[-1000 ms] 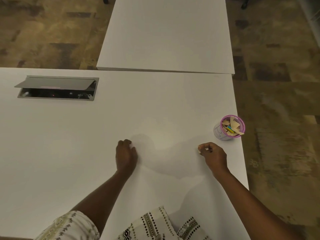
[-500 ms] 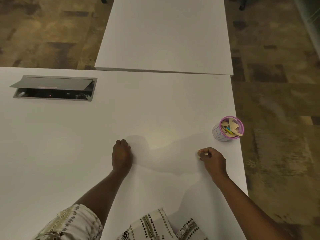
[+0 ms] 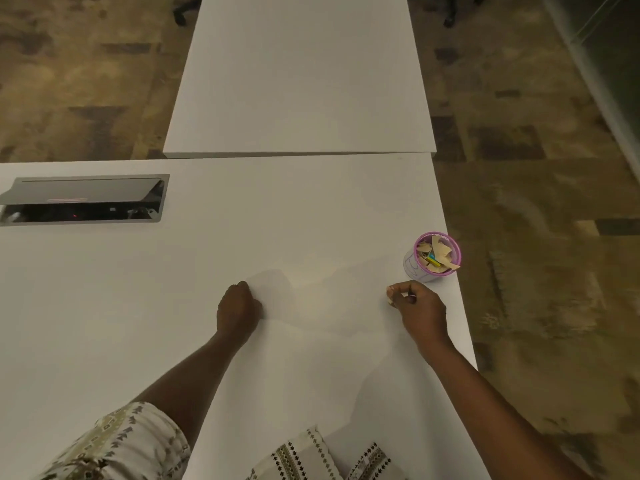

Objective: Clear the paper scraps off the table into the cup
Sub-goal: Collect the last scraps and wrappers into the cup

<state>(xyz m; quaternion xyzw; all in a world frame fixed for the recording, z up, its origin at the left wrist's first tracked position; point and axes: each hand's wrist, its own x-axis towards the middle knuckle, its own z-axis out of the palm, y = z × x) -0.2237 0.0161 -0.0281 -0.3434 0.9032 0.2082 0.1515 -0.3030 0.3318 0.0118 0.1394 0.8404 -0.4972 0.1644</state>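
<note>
The cup (image 3: 432, 257) stands at the right edge of the table (image 3: 145, 292), filled with paper scraps (image 3: 437, 254). The right hand (image 3: 417, 308) rests just short of the cup, fingertips pinched together; whether they hold a scrap cannot be told. The left hand (image 3: 238, 311) lies clenched, well left of the cup

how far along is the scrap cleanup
Nearly done: the cup by the table's right edge is full of scraps, and no loose ones show. The right hand pinches something small; the left hand is fisted. That bit isn't yet in.
</note>
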